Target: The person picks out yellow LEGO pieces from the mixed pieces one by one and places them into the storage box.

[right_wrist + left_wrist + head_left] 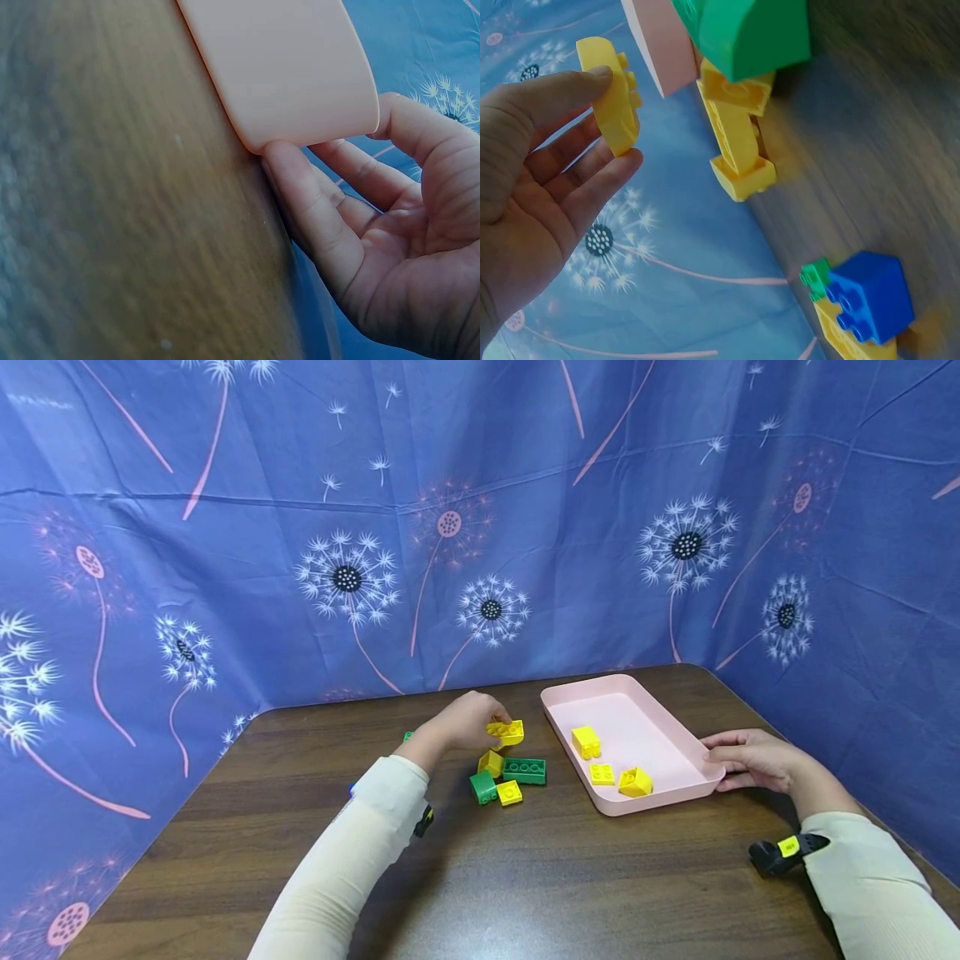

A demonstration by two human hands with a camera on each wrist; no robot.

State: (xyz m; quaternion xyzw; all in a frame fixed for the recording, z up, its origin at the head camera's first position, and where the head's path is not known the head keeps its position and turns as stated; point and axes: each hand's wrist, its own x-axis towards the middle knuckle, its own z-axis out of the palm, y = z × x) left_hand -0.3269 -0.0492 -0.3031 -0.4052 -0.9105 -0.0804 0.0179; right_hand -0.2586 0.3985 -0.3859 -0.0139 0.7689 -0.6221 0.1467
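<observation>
Across the table (555, 877), loose blocks (484, 787) lie near left fingers (604, 180) pinching a yellow brick (615, 105); right fingers (307, 195) grip a tray (622, 718).

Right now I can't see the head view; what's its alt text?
The left hand pinches a studded yellow plastic block near loose yellow and green plastic blocks, while the right hand grips the right corner of a pink rectangular tray. Three yellow plastic blocks lie inside; everything's on a brown wood-grain table.

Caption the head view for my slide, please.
Left grip holds a yellow block; right grip holds the corner of a pink tray containing more yellow blocks.
</observation>
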